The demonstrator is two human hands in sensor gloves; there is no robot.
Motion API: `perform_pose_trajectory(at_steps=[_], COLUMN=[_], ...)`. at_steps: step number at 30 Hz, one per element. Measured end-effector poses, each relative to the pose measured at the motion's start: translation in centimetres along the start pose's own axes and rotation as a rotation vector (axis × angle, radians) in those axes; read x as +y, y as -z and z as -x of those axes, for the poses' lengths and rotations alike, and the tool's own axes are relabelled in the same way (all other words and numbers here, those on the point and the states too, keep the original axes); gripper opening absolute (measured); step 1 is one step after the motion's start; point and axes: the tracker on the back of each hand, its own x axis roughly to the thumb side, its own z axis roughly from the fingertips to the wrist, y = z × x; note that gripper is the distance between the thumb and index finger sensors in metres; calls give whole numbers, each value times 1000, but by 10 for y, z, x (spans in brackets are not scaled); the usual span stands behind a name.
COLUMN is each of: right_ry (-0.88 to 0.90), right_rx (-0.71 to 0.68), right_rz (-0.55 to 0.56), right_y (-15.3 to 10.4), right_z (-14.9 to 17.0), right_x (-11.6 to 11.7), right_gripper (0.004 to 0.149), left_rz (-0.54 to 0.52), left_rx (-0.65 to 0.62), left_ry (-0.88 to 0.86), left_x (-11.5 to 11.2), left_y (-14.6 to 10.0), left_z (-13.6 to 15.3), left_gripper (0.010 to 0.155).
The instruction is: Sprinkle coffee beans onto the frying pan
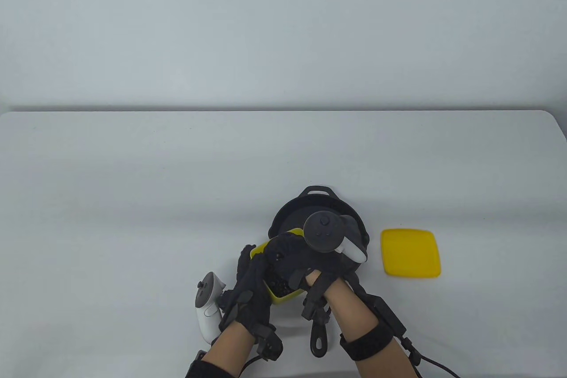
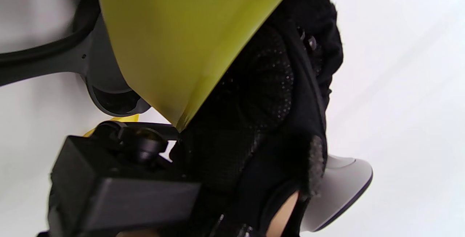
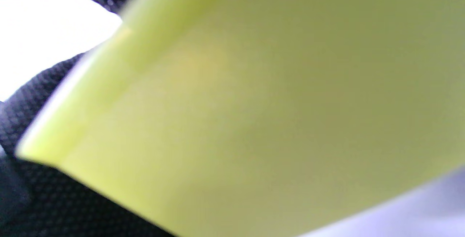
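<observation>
Yellow container (image 1: 283,294) of coffee beans (image 1: 279,282) held lower centre by left hand (image 1: 250,291). Right hand (image 1: 294,258) reaching into it, grip hidden. Frying pan (image 1: 288,218) just behind; visible part bare. Sprinkling judged not yet done.

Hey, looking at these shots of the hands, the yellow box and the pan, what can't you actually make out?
- Pan floor, table view: mostly covered by the right hand and its tracker, so any beans there are hidden.
- Right hand's grip on the box: fingertips hidden behind the glove.
- Beans: only a dark patch, too small to count.
- Right wrist view: blurred yellow wall fills it.
- Left wrist view: box and left hand hide the box's contents.
</observation>
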Motion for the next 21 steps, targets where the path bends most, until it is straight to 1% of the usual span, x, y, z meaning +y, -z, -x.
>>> perform_pose_trajectory(at_steps=[5,7,11,13,15,17,18,21], right_ry=[83,120,118,128,176,266,335,421], right_rx=[-10,-21,-69,-65,-43,-28,-13,47], right_rz=[45,80,130,170,211,240,264,343], right_y=[-4,-6,-13,-14,-17,-19,-22,-30], right_z=[3,3,-10,-10,-1,14,24,49], right_x=[-9,-13,-24,-31,-38,-46,-51,-60], right_gripper=[32,32,32,32,32,32,32,32], left_rz=[-5,-7,-3,-1,-6,-17,-24,-53], left_rx=[14,18,29,32,31,23,19,2], left_ry=[-38,-33,-29,-27,-24,-37,-62,-120], left_x=[0,0,-1,-2,-1,2,3,8], left_y=[1,2,3,3,3,4,4,5], left_z=[3,4,5,5,4,3,3,-1], left_gripper=[79,79,79,79,79,79,79,79])
